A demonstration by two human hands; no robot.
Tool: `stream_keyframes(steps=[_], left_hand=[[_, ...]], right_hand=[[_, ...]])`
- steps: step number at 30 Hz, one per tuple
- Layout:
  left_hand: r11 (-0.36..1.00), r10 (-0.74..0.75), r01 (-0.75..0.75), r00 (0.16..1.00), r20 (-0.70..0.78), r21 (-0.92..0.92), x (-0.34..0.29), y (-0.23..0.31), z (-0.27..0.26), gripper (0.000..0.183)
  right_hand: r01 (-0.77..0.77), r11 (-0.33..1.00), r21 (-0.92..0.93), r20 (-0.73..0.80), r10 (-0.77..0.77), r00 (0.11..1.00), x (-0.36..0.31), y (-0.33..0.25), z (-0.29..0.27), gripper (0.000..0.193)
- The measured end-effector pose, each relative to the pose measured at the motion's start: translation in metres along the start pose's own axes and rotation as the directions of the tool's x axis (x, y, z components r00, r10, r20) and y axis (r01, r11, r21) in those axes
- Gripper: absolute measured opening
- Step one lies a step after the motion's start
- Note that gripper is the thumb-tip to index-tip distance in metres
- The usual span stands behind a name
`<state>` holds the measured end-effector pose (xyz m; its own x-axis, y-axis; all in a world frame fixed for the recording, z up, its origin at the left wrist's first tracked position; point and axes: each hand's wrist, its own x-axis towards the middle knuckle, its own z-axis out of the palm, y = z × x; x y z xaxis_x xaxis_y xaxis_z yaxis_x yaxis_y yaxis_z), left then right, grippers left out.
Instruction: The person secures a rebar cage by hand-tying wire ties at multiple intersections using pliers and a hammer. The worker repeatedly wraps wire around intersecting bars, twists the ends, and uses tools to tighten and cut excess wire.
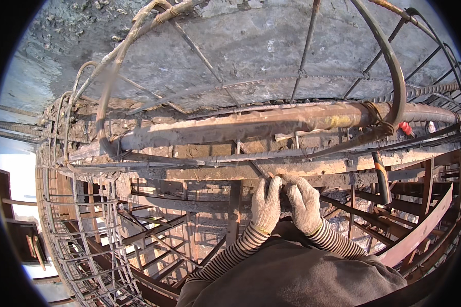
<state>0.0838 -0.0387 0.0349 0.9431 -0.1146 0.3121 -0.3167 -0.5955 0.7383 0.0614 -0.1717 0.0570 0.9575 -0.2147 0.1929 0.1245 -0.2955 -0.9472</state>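
Clock positions are taken from the centre of the view. At 8 o'clock stands a cage [89,233] of thin tied bars; at 10 o'clock a bent hoop [103,110] passes around the left part of a thick bar [230,126], which runs across the middle toward 3 o'clock. Grey concrete [271,53] fills 12 o'clock. Below the bar, a plank [317,167] extends in the same direction. A thin rod [254,165] slants down across it, its lower end at the fingertips of the left hand [266,205], at 5 o'clock. This gloved hand is narrowly curled; whether it grips the rod or only touches it cannot be told. The right hand [305,205], at 4 o'clock, is likewise gloved and curled close beside the left, its fingertips hidden and its hold uncertain. Both wrists show striped sleeves [338,241]. Just past 3 o'clock hangs an orange-and-black handle [382,179]; a second hoop [397,77] arches at 2 o'clock, a red object [405,128] lies near 3, and a rust-pink strip [420,228] slopes at 4.
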Motion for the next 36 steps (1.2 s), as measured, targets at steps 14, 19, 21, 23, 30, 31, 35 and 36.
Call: stream_keyframes(steps=[14, 19, 21, 23, 30, 31, 35, 36], left_hand=[[0.858, 0.467, -0.492, 0.866, 0.177, 0.147, 0.027, 0.009, -0.023, 0.039], [0.593, 0.650, -0.798, 0.551, 0.523, 0.104, 0.060, -0.005, 0.007, 0.056], [0.586, 0.637, -0.803, 0.540, 0.550, 0.108, 0.064, -0.008, 0.007, 0.062], [0.633, 0.732, -0.762, 0.533, 0.425, -0.135, 0.074, 0.004, 0.005, 0.041], [0.482, 0.632, -0.835, 0.541, 0.555, 0.266, 0.067, -0.012, 0.041, 0.025], [0.528, 0.617, -0.813, 0.565, 0.548, 0.244, 0.066, -0.007, 0.038, 0.025], [0.641, 0.610, -0.739, 0.654, 0.447, 0.206, 0.058, -0.006, 0.033, 0.032], [0.647, 0.628, -0.730, 0.674, 0.390, 0.220, 0.058, -0.009, 0.037, 0.033]], right_hand=[[0.436, 0.872, -0.222, -0.289, -0.486, 0.824, 0.018, 0.033, -0.019, 0.035], [0.508, 0.860, -0.047, -0.196, -0.506, 0.840, 0.017, 0.023, -0.028, 0.030], [0.483, 0.876, 0.001, -0.161, -0.477, 0.864, 0.010, 0.014, -0.030, 0.029], [0.496, 0.861, -0.109, -0.119, -0.507, 0.854, -0.009, -0.005, -0.048, 0.038], [-0.109, 0.724, -0.681, -0.491, -0.341, 0.802, -0.015, -0.057, -0.131, 0.046], [-0.222, 0.558, -0.800, -0.456, -0.324, 0.829, -0.006, -0.062, -0.138, 0.052], [-0.405, 0.516, -0.755, -0.396, 0.134, 0.908, 0.012, -0.045, -0.154, 0.058], [-0.379, 0.471, -0.797, -0.383, 0.091, 0.919, 0.013, -0.039, -0.155, 0.050]])
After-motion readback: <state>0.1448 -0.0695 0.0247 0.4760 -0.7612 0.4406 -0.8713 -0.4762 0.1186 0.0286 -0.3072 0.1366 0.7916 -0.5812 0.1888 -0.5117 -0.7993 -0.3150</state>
